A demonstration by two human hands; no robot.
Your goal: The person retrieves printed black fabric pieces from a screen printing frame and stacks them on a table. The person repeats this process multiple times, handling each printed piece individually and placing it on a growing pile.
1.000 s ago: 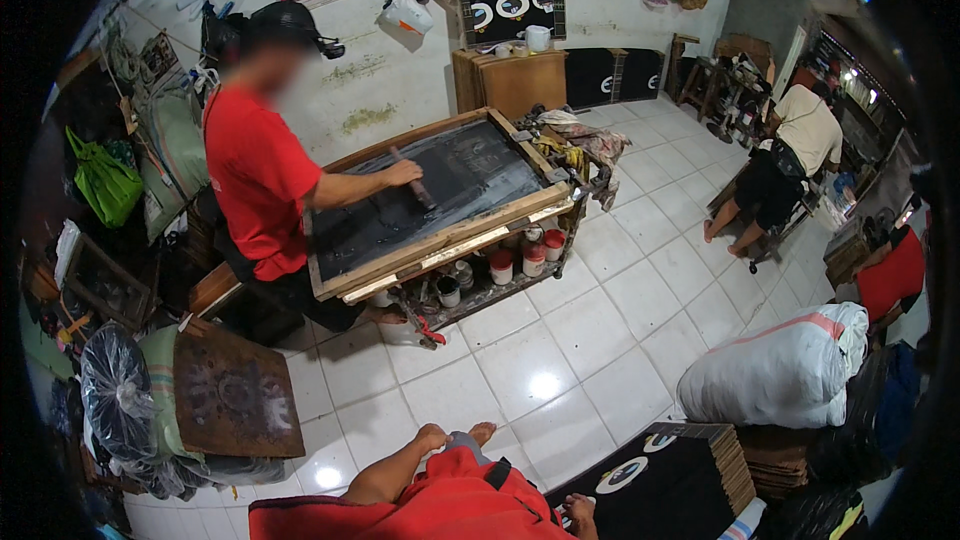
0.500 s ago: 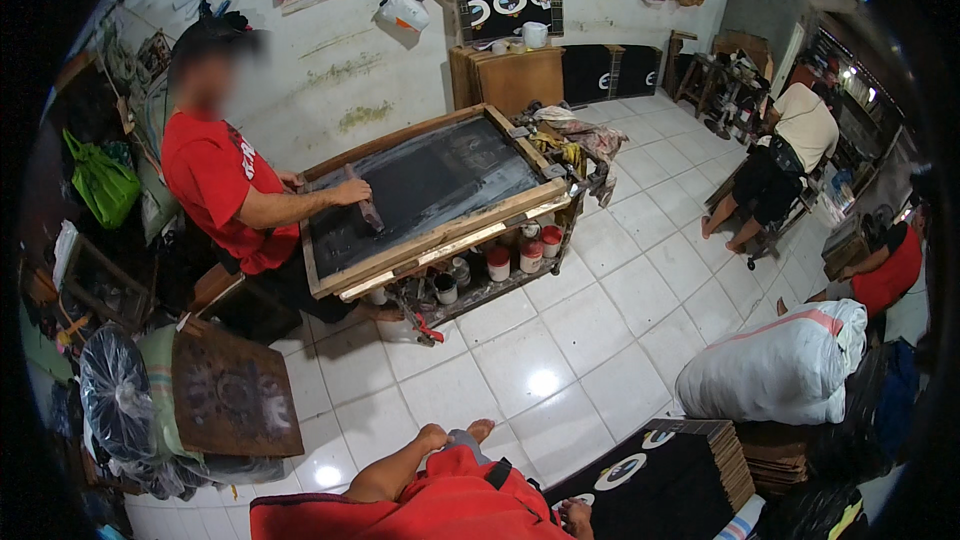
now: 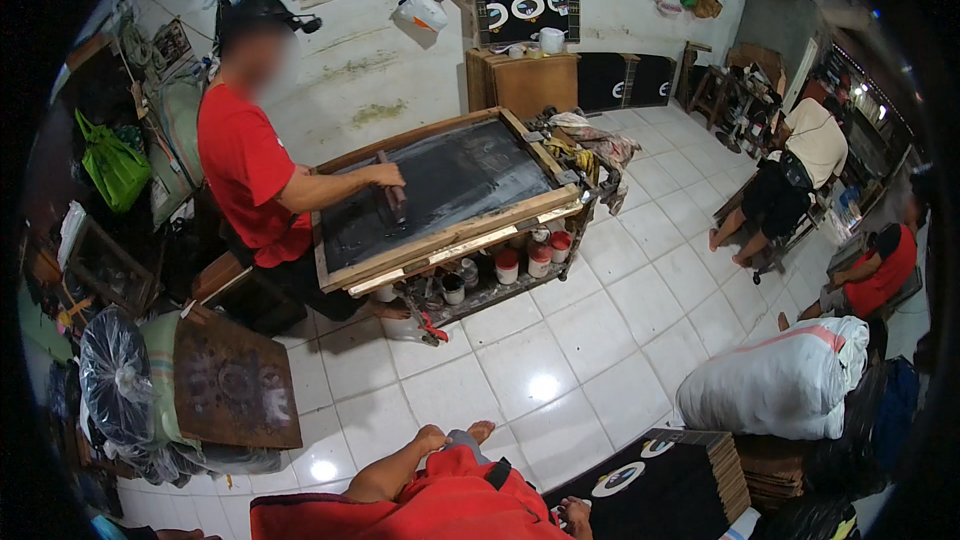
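My left hand [image 3: 432, 437] rests closed on my grey-clad knee [image 3: 458, 440]; whatever it may hold is hidden. My right hand [image 3: 574, 513], fingers curled, is low beside black printed panels [image 3: 583, 490] stacked at lower right, contents unclear. Ahead, a person in red [image 3: 245, 175] grips a squeegee [image 3: 392, 202] over a wood-framed printing screen [image 3: 440, 165] on a trolley [image 3: 476, 302] holding several paint pots [image 3: 506, 267].
A board [image 3: 235, 385] leans on bagged bundles [image 3: 125, 375] at left; a white sack [image 3: 765, 380] lies right. A bending person [image 3: 812, 145] and a seated person [image 3: 880, 280] are farther right. Printed panels [image 3: 525, 10] stand at the back. Another person's hand [image 3: 180, 534] edges in bottom left.
The red-shirted worker's squeegee went leftward, then back slightly right, with both changing angle. The person at far right sits more upright. A hand has appeared at bottom left. My hands stay put.
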